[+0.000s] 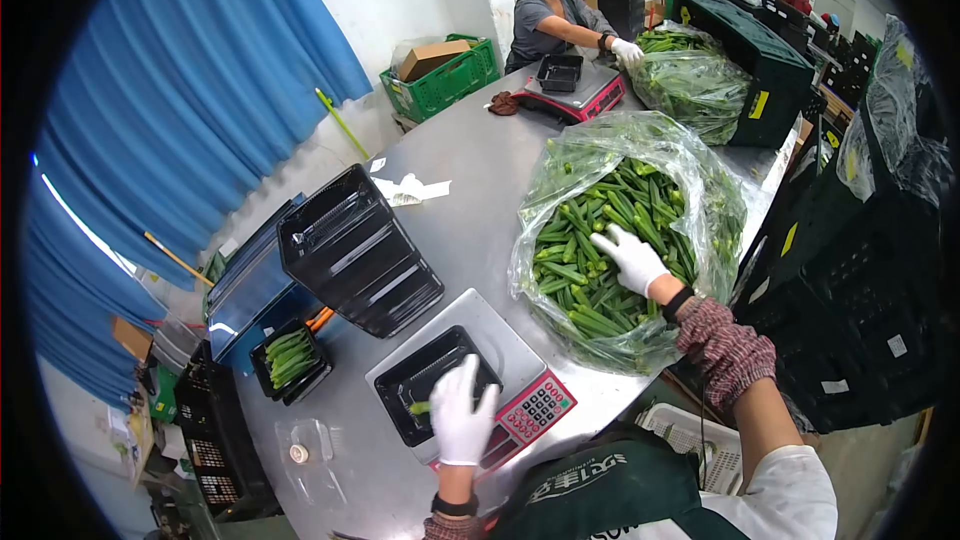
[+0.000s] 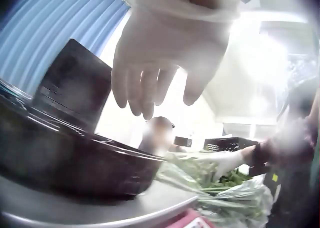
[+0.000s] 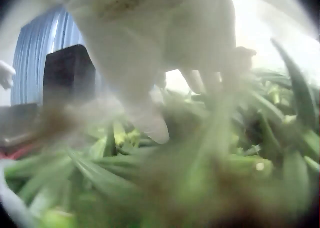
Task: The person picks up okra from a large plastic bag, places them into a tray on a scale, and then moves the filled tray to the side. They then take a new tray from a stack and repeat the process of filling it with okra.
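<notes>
Well, in the head view, the left hand (image 1: 467, 414) is over the black tray (image 1: 405, 377), low in the middle. Its fingers are spread out and hold nothing. One green pod (image 1: 420, 407) lies in the tray, on the scale (image 1: 495, 325). The right hand (image 1: 632, 259) touches the okra (image 1: 660, 205) in the big clear bag (image 1: 540, 175), right of the middle. Black boxes (image 1: 362, 255) stand on the surface (image 1: 470, 165), left of the middle.

In the left wrist view, the left hand hangs at the top, fingers loose, apart from the tray at lower left.

In the right wrist view, the right hand's fingers point down, touching blurry okra, not curled around any.
</notes>
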The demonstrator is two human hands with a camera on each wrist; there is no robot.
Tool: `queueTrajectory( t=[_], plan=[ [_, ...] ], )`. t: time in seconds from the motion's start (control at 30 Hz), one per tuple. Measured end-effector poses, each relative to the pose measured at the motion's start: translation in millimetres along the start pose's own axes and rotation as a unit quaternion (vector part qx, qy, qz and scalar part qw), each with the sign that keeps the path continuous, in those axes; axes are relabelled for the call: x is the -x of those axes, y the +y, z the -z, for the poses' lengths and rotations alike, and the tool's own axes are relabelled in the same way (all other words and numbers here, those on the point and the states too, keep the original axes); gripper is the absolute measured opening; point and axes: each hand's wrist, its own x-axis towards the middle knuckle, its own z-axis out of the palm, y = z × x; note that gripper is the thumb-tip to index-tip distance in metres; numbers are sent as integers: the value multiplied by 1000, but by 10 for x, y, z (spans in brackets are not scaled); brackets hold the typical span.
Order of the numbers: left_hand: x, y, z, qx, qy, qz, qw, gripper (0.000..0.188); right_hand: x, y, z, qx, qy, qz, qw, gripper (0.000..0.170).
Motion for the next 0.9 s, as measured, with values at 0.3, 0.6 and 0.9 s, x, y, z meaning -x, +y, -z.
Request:
queueTrajectory(
  t=[0.3, 0.6, 0.9],
  plan=[
    [-254, 699, -720, 247, -175, -26, 953, 52, -90, 429, 146, -122, 4, -10, 993, 42],
    [-1146, 1499, -761, 43, 13, -229, 972, 66, 330, 29, 1324, -463, -90, 6, 882, 47],
    [-960, 930, -900, 669, -192, 175, 696, 53, 621, -336, 1293, -511, 150, -88, 842, 30]
  ],
)
